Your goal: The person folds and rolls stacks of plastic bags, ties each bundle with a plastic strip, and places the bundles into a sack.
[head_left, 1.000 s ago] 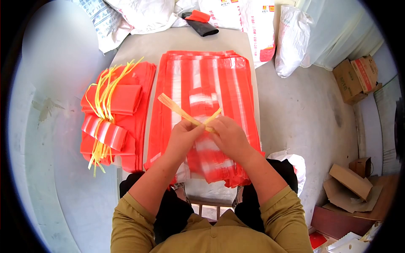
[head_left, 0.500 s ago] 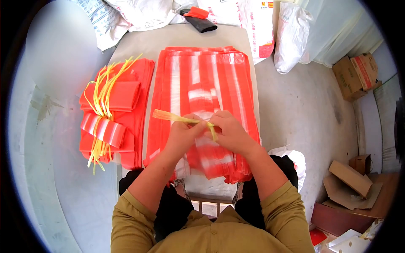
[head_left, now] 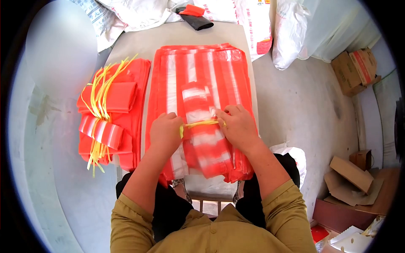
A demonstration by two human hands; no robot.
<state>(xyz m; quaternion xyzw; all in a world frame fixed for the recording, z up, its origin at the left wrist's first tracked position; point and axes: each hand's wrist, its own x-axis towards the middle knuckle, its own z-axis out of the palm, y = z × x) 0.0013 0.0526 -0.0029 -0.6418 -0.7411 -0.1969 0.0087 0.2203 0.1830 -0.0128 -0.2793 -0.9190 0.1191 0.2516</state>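
Striped red-and-white plastic bundle (head_left: 208,148) lies at the frame's centre, on a stack of striped plastic (head_left: 202,55), crossed by a yellow tie (head_left: 200,123). Left hand (head_left: 166,131) and right hand (head_left: 238,127) pinch the tie at either side. More yellow strips (head_left: 101,97) lie over red bundles (head_left: 123,93) at the frame's left.

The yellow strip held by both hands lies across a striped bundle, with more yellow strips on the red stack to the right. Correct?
Wrong side: the head view shows the other yellow strips on the red stack to the person's left. The rest holds.
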